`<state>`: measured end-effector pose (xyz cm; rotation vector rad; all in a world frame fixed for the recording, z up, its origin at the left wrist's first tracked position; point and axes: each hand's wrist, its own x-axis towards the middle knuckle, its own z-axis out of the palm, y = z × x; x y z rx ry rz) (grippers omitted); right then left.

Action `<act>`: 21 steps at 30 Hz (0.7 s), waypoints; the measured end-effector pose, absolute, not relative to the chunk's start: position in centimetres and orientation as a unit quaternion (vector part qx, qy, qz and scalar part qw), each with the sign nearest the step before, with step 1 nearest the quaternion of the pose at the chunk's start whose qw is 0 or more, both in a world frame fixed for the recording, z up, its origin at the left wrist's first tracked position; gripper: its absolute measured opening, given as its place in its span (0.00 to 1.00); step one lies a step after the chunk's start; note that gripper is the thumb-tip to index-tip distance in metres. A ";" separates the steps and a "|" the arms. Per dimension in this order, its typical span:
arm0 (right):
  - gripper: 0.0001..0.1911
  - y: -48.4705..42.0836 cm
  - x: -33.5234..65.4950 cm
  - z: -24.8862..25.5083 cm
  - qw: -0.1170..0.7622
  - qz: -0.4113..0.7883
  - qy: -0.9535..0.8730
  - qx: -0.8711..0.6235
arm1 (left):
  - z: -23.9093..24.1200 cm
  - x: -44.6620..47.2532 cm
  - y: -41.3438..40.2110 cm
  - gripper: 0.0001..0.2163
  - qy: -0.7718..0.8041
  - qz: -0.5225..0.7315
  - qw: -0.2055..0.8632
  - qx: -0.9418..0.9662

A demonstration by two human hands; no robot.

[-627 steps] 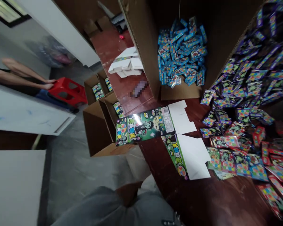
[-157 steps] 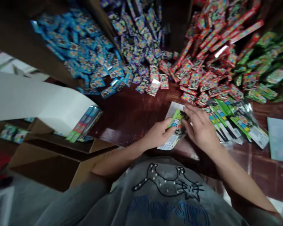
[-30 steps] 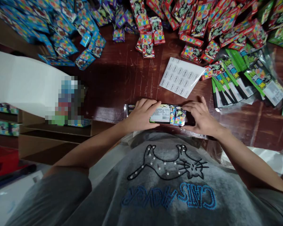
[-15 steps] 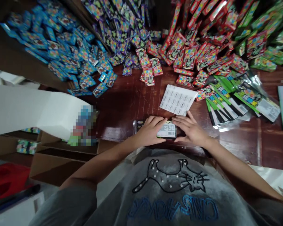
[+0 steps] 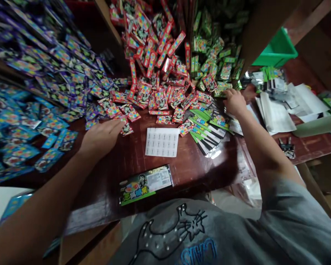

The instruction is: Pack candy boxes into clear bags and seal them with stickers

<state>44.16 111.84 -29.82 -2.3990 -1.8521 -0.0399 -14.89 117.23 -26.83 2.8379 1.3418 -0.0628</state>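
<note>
My left hand (image 5: 102, 136) is open, palm down, with its fingers stretched towards a small red candy packet (image 5: 126, 129) on the table. Its fingertips are partly hidden. On the other side my right hand (image 5: 235, 102) reaches to the edge of the green candy packets, fingers apart beside a green packet (image 5: 223, 89); whether they touch it I cannot tell. Close to my body lies a flat black and green candy bag (image 5: 145, 185) with a white label. Beyond it rests a sheet of printed stickers (image 5: 162, 142).
Candy packets lie heaped by colour: blue (image 5: 12, 134), purple (image 5: 67, 70), red (image 5: 160, 70) and green (image 5: 209, 59). Brown dividers stand between the heaps. Flat green and black bags (image 5: 206, 129) fan out beside the stickers. Rightwards are a green bin (image 5: 278, 49), papers and keys (image 5: 287, 148).
Both hands have left the black and green bag and moved apart, left towards the red packets, right towards the green ones. The bag now lies uncovered. The view has swung right.
</note>
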 end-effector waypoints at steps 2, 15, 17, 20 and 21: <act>0.25 113.0 44.9 -29.6 0.040 -0.025 -0.621 -0.782 | -26.6 -15.2 116.9 0.22 0.450 -0.003 -0.007 0.893; 0.30 105.4 41.4 -27.3 0.174 0.179 -0.797 -0.549 | -29.0 -13.4 117.9 0.24 0.458 0.015 0.040 0.888; 0.26 101.8 39.3 -27.8 0.107 0.326 -0.825 -0.450 | -28.5 -13.6 117.8 0.24 0.470 0.010 0.056 0.881; 0.31 96.7 35.5 -28.0 0.076 0.321 -0.817 -0.473 | -26.5 -13.5 116.2 0.25 0.481 0.026 0.092 0.872; 0.36 95.2 34.3 -28.0 0.089 0.260 -0.809 -0.519 | -25.6 -13.1 115.0 0.25 0.483 0.044 0.096 0.869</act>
